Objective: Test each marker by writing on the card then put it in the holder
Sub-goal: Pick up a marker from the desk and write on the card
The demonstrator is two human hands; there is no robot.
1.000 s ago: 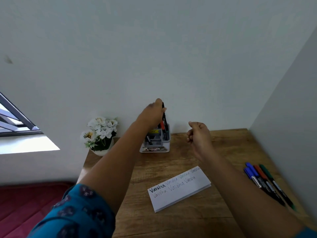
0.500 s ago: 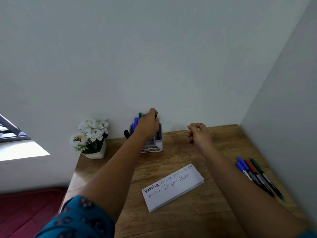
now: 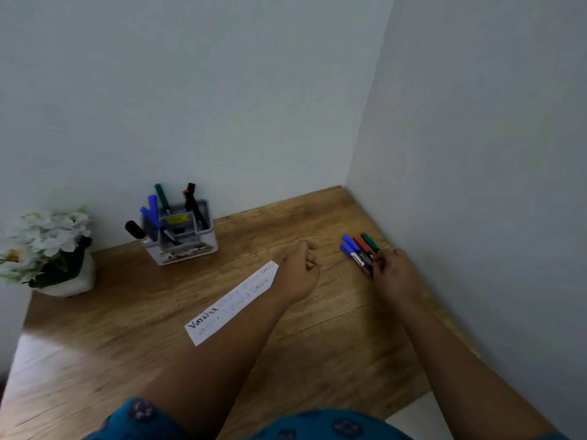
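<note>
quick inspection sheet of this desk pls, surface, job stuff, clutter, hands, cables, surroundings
surface: wooden desk in a wall corner
job's things: card with writing, partly under the left forearm; holder with markers standing in it; loose markers lying at the right
clutter: flower pot at the far left
grippers: left hand loosely curled, holds nothing; right hand touches the loose markers, grip unclear
cables: nothing seen
surroundings: pale walls

We see bare table [image 3: 317, 344] between the card [image 3: 228, 308] and the loose markers [image 3: 360, 252], though our left hand [image 3: 298, 271] hangs there. The right wall [image 3: 476, 185] hems in those markers, with our right hand [image 3: 395, 274] at their near ends. The holder [image 3: 182, 239] stands against the back wall, flowers [image 3: 47, 246] well left of it.
</note>
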